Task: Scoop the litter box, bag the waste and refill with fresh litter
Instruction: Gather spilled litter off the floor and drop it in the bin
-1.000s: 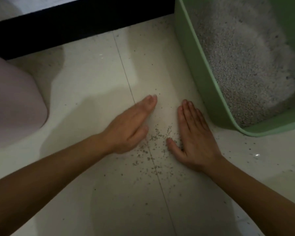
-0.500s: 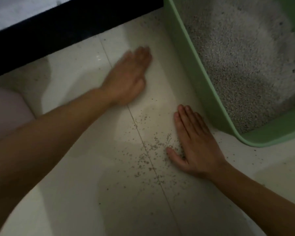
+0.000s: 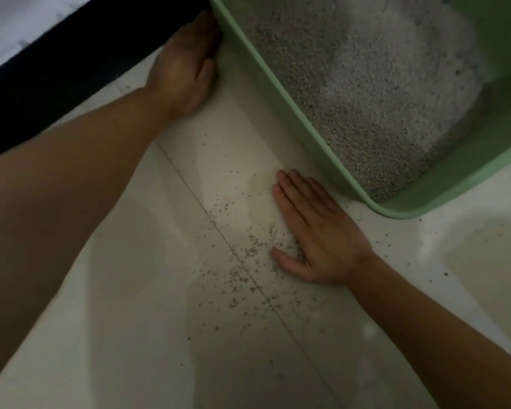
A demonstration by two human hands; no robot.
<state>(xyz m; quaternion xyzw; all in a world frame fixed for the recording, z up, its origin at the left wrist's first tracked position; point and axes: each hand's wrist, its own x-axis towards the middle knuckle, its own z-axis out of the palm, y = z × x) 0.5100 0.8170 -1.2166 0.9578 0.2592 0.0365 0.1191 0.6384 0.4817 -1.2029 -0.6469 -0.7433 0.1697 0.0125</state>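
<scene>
Litter box (image 3: pixel 278 93): refilled, I judge. Spilled grains (image 3: pixel 248 249) lie uncleared on floor (image 3: pixel 130 320). Right hand (image 3: pixel 316 231): flat, pressed together. Left hand (image 3: pixel 183 69), far corner: I cannot tell.

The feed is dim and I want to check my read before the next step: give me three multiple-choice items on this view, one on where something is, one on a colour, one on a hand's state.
1. Where does the spilled litter lie?
A. on the box rim
B. on the floor beside the thumb of the right hand
C. on the left forearm

2. What colour is the litter box?
A. blue
B. green
C. red

3. How is the right hand?
A. gripping a scoop
B. clenched in a fist
C. flat on the floor, fingers straight

Answers:
1 B: the granules are scattered over the tile by the thumb.
2 B: its wall and rim are pale green.
3 C: it lies palm down and holds nothing.
</scene>
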